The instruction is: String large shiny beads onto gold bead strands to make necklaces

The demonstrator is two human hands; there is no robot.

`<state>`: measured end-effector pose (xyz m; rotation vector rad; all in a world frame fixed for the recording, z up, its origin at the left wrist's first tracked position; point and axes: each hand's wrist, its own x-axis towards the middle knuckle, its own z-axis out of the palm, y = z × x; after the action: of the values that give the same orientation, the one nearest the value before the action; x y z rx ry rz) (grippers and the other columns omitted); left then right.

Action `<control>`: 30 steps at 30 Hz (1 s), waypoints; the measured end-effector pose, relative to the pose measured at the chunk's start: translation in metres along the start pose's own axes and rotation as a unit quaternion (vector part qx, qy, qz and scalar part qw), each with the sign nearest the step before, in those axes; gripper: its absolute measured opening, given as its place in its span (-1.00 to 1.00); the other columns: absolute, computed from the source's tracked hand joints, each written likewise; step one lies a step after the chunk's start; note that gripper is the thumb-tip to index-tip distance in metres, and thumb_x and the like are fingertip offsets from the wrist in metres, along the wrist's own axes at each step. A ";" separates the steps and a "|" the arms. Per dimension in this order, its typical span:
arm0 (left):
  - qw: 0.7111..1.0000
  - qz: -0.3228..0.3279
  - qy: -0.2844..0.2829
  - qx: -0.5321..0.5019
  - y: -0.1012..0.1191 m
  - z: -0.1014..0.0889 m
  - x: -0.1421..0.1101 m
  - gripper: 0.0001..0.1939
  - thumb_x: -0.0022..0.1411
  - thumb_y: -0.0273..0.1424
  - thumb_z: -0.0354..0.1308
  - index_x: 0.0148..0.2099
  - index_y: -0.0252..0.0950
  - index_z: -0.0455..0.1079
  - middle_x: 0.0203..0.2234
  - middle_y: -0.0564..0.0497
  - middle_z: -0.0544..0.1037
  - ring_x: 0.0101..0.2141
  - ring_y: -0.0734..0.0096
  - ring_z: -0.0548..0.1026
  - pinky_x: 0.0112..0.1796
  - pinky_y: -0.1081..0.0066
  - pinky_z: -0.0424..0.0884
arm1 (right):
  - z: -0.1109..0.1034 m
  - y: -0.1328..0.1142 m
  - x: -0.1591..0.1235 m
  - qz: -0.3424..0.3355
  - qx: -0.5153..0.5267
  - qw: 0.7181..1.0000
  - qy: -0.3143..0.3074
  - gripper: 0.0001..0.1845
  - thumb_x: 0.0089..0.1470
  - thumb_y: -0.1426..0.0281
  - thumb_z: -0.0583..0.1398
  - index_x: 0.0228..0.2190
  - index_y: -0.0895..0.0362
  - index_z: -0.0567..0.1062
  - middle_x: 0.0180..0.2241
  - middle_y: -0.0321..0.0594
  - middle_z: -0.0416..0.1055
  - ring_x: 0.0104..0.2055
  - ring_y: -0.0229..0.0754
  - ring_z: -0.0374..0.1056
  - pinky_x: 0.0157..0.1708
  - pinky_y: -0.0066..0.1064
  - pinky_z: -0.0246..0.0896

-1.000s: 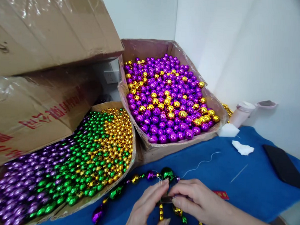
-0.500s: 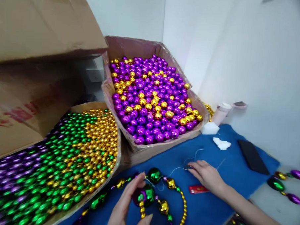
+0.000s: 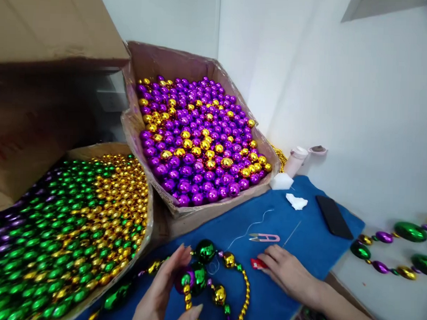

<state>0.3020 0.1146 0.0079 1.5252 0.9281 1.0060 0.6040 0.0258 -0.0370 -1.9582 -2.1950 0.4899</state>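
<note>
My left hand [image 3: 163, 287] curves around the left side of a bead necklace, thumb and fingers apart. Close to its fingers are a large green bead [image 3: 198, 277] and a purple-green bead. The necklace's small gold beads [image 3: 245, 293] loop to the right across the blue cloth. My right hand [image 3: 288, 272] is closed, its fingertips on a small flat red packet [image 3: 257, 264] and covering its right part. Just above that hand lie pink-handled thread snips [image 3: 265, 238]. A loose white thread [image 3: 245, 234] and a thin needle-like piece [image 3: 292, 233] rest nearby.
A carton of purple and gold balls [image 3: 200, 145] stands behind the cloth [image 3: 301, 249]. Left is a box of green, gold and purple beads [image 3: 90, 216]. At right are a black phone [image 3: 334, 217], white scrap [image 3: 296, 201], foam block [image 3: 282, 181], pink bottle [image 3: 295, 162] and hanging beads [image 3: 384, 237].
My right hand has let go of the thread snips, which now lie on the cloth, and moved down onto the red packet. My left hand keeps its place by the necklace. The view has shifted right.
</note>
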 end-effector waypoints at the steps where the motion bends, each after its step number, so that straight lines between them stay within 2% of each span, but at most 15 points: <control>1: 1.000 0.007 -0.006 0.000 -0.001 0.000 0.000 -0.33 0.06 -0.30 0.28 0.22 -0.05 0.19 0.10 -0.03 0.42 0.10 0.13 0.36 0.12 0.20 0.25 | -0.004 -0.009 0.002 -0.007 0.016 1.000 0.004 -0.71 0.26 0.37 -0.02 -0.05 0.16 0.36 -0.12 -0.02 0.39 -0.13 -0.07 0.37 -0.14 -0.20 0.32; 3: 0.999 0.023 -0.029 0.001 -0.003 -0.002 -0.001 -0.31 0.08 -0.30 0.27 0.24 -0.05 0.15 0.12 -0.05 0.40 0.10 0.10 0.35 0.13 0.14 0.24 | -0.018 -0.033 0.006 -0.021 0.063 0.998 0.009 -0.73 0.28 0.34 -0.04 -0.02 0.10 0.26 -0.09 -0.11 0.38 -0.15 -0.20 0.38 -0.17 -0.38 0.34; 7: 0.994 0.036 -0.093 0.034 -0.002 -0.009 -0.002 -0.23 0.09 -0.32 0.27 0.29 -0.02 0.04 0.19 -0.07 0.29 0.14 0.07 0.29 0.16 0.06 0.16 | -0.056 -0.088 0.019 -0.041 0.183 0.982 -0.018 -0.74 0.27 0.29 -0.02 0.00 -0.03 0.20 -0.13 -0.26 0.45 -0.13 -0.23 0.40 -0.15 -0.39 0.35; 10: 0.990 0.032 -0.123 0.063 -0.001 -0.012 -0.003 -0.20 0.10 -0.34 0.27 0.30 0.01 -0.03 0.23 -0.07 0.22 0.17 0.05 0.23 0.17 0.04 0.15 | -0.077 -0.116 0.035 -0.089 0.121 0.989 -0.004 -0.71 0.21 0.26 0.06 -0.04 0.00 0.30 -0.08 -0.19 0.43 -0.06 -0.08 0.36 -0.11 -0.19 0.33; 12: 0.988 0.042 -0.126 0.076 0.001 -0.012 -0.005 -0.18 0.10 -0.32 0.28 0.31 0.02 -0.06 0.24 -0.07 0.21 0.18 0.04 0.22 0.16 0.03 0.16 | -0.082 -0.126 0.045 -0.100 0.028 0.994 0.033 -0.72 0.15 0.14 0.11 -0.21 0.04 0.41 -0.22 -0.17 0.45 -0.15 0.02 0.35 -0.23 -0.08 0.34; 14: 0.986 0.056 -0.122 0.095 0.004 -0.010 -0.006 -0.15 0.09 -0.33 0.30 0.31 0.04 -0.07 0.24 -0.06 0.21 0.17 0.04 0.24 0.16 0.03 0.17 | -0.081 -0.132 0.051 -0.106 -0.062 0.988 0.093 -0.62 0.06 0.01 0.14 -0.36 0.07 0.43 -0.39 -0.20 0.41 -0.29 0.02 0.32 -0.41 -0.13 0.31; 16: 0.984 0.067 -0.113 0.117 0.008 -0.007 -0.007 -0.13 0.07 -0.35 0.32 0.31 0.06 -0.08 0.23 -0.05 0.22 0.16 0.05 0.26 0.15 0.06 0.20 | -0.077 -0.135 0.054 -0.122 -0.124 0.971 0.166 -0.56 -0.04 -0.06 0.19 -0.44 0.08 0.43 -0.46 -0.21 0.36 -0.37 -0.01 0.27 -0.51 -0.23 0.23; 18: 0.982 0.089 -0.104 0.128 0.011 -0.004 -0.007 -0.11 0.05 -0.37 0.33 0.30 0.09 -0.08 0.22 -0.02 0.24 0.14 0.08 0.29 0.14 0.10 0.23 | -0.071 -0.137 0.055 -0.143 -0.152 0.951 0.229 -0.58 -0.08 -0.03 0.23 -0.49 0.09 0.43 -0.50 -0.21 0.34 -0.41 -0.05 0.23 -0.53 -0.28 0.16; 21: 0.981 0.117 -0.096 0.124 0.012 -0.002 -0.005 -0.09 0.02 -0.37 0.35 0.31 0.08 -0.07 0.20 -0.01 0.27 0.14 0.08 0.29 0.13 0.14 0.25 | -0.065 -0.137 0.054 -0.165 -0.167 0.928 0.290 -0.69 -0.06 0.11 0.23 -0.51 0.11 0.45 -0.55 -0.20 0.30 -0.43 -0.07 0.18 -0.54 -0.31 0.09; 26: 0.981 0.141 -0.089 0.099 0.006 0.001 -0.002 -0.06 -0.01 -0.39 0.36 0.32 0.01 -0.06 0.16 -0.04 0.32 0.10 0.08 0.33 0.13 0.17 0.26 | -0.061 -0.138 0.057 -0.187 -0.181 0.912 0.316 -0.80 -0.03 0.26 0.15 -0.51 0.12 0.49 -0.57 -0.18 0.28 -0.45 -0.08 0.11 -0.53 -0.32 -0.01; 30: 0.982 0.141 -0.087 0.095 0.003 0.001 -0.002 -0.08 -0.01 -0.37 0.36 0.31 0.00 -0.04 0.16 -0.05 0.33 0.12 0.07 0.31 0.12 0.17 0.26 | -0.062 -0.138 0.059 -0.198 -0.195 0.909 0.310 -0.80 -0.02 0.25 0.16 -0.50 0.10 0.48 -0.57 -0.21 0.28 -0.45 -0.08 0.11 -0.51 -0.30 -0.03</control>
<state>0.3024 0.1117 0.0100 1.9135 0.7114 0.9832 0.4877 0.0803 0.0625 -1.4398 -2.2400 -0.5932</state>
